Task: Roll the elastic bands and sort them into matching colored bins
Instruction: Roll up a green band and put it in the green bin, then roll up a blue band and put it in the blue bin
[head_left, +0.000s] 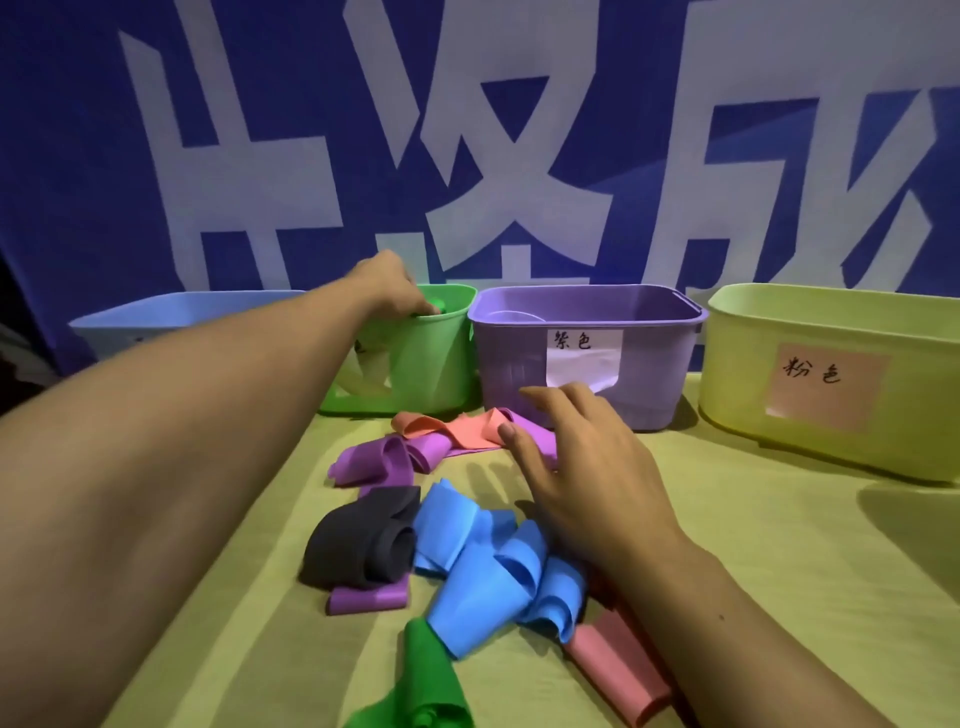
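Left hand (387, 283) reached into the green bin (431, 358), grip curled on a rolled green band (434, 306) to drop it by colour, while right hand (582, 467) hovered loose-fingered over the unsorted bands (483, 561) on the table (779, 545).

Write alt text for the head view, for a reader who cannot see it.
A person's left hand reaches into a green bin with a green band, while the right hand hovers open over loose purple, pink, blue, black and green bands on a yellow-green cloth. Blue, purple and yellow bins stand alongside.
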